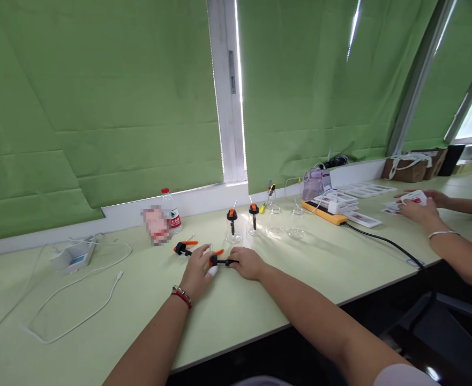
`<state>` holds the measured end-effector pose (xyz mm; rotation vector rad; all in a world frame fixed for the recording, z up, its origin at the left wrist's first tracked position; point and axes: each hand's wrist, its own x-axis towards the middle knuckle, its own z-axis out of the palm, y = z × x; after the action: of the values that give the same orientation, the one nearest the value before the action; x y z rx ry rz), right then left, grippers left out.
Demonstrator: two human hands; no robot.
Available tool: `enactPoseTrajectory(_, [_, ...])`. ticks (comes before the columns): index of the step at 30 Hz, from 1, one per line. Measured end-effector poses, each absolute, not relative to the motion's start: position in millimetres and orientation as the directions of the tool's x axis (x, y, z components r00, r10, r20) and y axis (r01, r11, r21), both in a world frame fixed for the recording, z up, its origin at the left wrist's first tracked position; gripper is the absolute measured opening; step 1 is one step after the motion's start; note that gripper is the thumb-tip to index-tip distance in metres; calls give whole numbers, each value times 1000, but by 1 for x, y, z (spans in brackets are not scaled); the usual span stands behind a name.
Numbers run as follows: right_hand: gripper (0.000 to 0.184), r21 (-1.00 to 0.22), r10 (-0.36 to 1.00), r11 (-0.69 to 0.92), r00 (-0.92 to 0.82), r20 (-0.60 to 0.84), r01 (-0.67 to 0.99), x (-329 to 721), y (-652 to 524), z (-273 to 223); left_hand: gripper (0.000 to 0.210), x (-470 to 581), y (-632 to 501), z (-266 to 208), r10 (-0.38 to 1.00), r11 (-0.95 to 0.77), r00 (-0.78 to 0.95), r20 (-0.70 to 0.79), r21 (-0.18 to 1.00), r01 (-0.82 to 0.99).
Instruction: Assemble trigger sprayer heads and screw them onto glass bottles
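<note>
My left hand point(199, 271) is closed around the head of a black-and-orange bottle top point(214, 261), which lies sideways just above the table. My right hand point(247, 262) pinches the far end of its black stem. A second bottle top point(180, 248), with an orange lever and a thin pale spout, lies on the table beyond my left hand. Behind my hands, two clear glass bottles stand upright: one bottle top point(232, 215) is on the left bottle point(234, 236), another top point(253, 209) on the right bottle point(253, 228).
Uncapped clear glass bottles point(297, 230) stand to the right. A water bottle point(175, 217) and a blurred pink pack are at the back. White cables point(95, 316) lie left. An orange power strip point(324, 212) and stacked cards sit right, beside a co-worker's hands point(422, 209) holding cards.
</note>
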<state>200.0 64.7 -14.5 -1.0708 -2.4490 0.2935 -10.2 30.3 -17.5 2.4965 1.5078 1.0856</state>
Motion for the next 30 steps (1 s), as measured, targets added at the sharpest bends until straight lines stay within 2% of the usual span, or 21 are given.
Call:
enactPoseTrajectory(5, [24, -389, 726, 688, -581, 368, 613, 212, 74, -15, 58, -15, 31, -20, 890, -445, 317, 329, 471, 762])
enactPoseTrajectory(7, [27, -404, 744, 662, -486, 459, 631, 224, 80, -12, 56, -15, 30, -20, 899, -434, 323, 297, 499, 750])
enactPoseTrajectory(9, [29, -432, 758, 602, -311, 573, 671, 241, 89, -7, 54, -16, 30, -20, 902, -428, 315, 296, 506, 749])
enactPoseTrajectory(11, [35, -471, 753, 484, -78, 653, 737, 262, 98, -2, 56, -16, 31, -19, 902, -426, 310, 300, 507, 749])
enactPoseTrajectory(13, [45, -532, 711, 301, 186, 679, 791, 283, 105, 0, 58, -16, 31, -19, 900, -430, 311, 306, 507, 746])
enactPoseTrajectory(16, [61, -619, 635, 6, 475, 609, 786, 312, 113, -4, 62, -16, 32, -18, 900, -431, 319, 296, 508, 746])
enactPoseTrajectory(19, [73, -707, 606, -155, 632, 483, 690, 335, 121, -15, 65, -14, 31, -16, 905, -423, 326, 273, 504, 753])
enactPoseTrajectory(21, [80, -750, 654, -243, 675, 342, 615, 348, 128, -23, 66, -13, 29, -13, 896, -443, 349, 275, 499, 745])
enactPoseTrajectory(23, [87, -739, 735, -283, 633, 243, 612, 358, 135, -29, 66, -12, 27, -11, 876, -483, 392, 283, 490, 726])
enactPoseTrajectory(26, [95, -674, 798, -287, 559, 225, 681, 369, 145, -34, 63, -11, 24, -9, 847, -532, 450, 284, 470, 704])
enactPoseTrajectory(30, [85, -638, 819, -314, 541, 193, 703, 374, 152, -37, 54, -11, 25, -11, 844, -537, 446, 299, 464, 705])
